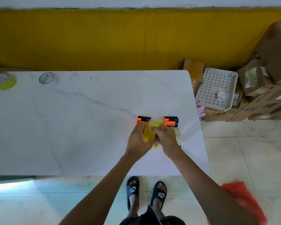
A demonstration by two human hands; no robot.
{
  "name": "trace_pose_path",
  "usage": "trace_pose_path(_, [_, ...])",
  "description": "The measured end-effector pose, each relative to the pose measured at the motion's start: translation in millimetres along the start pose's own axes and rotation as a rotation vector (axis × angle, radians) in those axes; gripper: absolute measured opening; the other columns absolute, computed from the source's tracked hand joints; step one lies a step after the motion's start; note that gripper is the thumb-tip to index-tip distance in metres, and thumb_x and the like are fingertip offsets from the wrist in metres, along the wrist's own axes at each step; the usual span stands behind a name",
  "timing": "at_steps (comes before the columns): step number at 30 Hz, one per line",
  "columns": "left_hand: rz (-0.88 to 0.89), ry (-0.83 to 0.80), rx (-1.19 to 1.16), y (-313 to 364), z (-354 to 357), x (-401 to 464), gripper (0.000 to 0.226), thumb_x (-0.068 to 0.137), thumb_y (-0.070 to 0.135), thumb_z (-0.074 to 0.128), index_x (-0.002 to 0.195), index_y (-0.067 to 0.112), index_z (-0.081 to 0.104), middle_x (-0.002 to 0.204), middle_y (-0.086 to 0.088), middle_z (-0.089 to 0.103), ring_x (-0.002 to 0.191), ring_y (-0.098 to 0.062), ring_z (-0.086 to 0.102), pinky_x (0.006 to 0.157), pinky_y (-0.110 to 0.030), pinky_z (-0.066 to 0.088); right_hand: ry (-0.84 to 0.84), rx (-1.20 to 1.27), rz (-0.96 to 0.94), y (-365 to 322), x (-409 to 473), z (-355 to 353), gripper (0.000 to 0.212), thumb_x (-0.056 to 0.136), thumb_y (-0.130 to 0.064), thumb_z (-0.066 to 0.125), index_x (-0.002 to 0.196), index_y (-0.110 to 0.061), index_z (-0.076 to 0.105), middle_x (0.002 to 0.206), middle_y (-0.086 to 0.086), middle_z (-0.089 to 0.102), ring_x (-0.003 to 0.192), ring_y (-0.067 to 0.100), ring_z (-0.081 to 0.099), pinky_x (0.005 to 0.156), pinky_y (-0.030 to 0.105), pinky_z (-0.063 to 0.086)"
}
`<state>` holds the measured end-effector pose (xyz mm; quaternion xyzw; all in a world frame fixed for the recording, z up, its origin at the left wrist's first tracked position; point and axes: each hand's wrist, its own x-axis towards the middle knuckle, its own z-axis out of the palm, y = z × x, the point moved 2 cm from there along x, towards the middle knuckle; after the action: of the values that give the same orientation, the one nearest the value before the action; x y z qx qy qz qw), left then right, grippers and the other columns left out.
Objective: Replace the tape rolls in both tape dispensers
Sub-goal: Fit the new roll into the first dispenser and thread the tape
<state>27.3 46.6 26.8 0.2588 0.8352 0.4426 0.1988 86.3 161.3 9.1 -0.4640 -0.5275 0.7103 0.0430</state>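
Marble-white table (pixel 71 127) fronts a yellow wall (pixel 104 38). Near its right edge, both hands (pixel 139 140) (pixel 166 138) pinch yellow tape (pixel 148 133) between two orange-and-black tape dispensers (pixel 142 120) (pixel 170 121); spare rolls (pixel 4 80) (pixel 49 79) sit far left, cardboard boxes (pixel 266 82) right.

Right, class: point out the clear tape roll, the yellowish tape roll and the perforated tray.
clear tape roll (pixel 49 80), head view, its side.
yellowish tape roll (pixel 4 81), head view, its side.
perforated tray (pixel 215 88), head view, its floor.
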Motion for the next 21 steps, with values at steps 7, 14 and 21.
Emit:
trace_pose_path(7, [0.036,0.043,0.189,12.2,-6.9,10.6,0.044,0.078,0.026,0.062,0.121,0.022,0.050,0.105,0.001,0.057,0.087,-0.020,0.058,0.066,-0.031,0.049,0.001,0.003,-0.080,-29.6,-17.9,4.9,0.031,0.084,-0.028,0.071,0.071,0.000,0.065,0.075,0.018,0.070,0.072,0.032,0.069,0.067,0.035,0.061])
trace_pose_path(14, [-0.253,0.083,-0.309,11.8,-25.9,22.2,0.031,0.072,0.009,0.061,0.100,0.023,0.063,0.095,0.002,0.068,0.090,-0.019,0.065,0.071,-0.028,0.056,0.291,-0.292,-0.358,-53.4,-23.4,-29.0,0.041,0.088,-0.046,0.062,0.084,-0.005,0.064,0.081,0.009,0.066,0.080,0.023,0.062,0.071,0.026,0.050])
trace_pose_path(21, [-0.312,-0.078,-0.554,8.1,-17.4,24.0,0.026,0.069,0.016,0.060,0.092,0.023,0.071,0.096,-0.008,0.070,0.093,-0.030,0.063,0.085,-0.047,0.053,-0.124,0.039,0.072,-48.7,-19.4,-37.2,0.035,0.086,-0.043,0.067,0.102,-0.012,0.069,0.091,0.011,0.071,0.087,0.029,0.071,0.089,0.050,0.056])
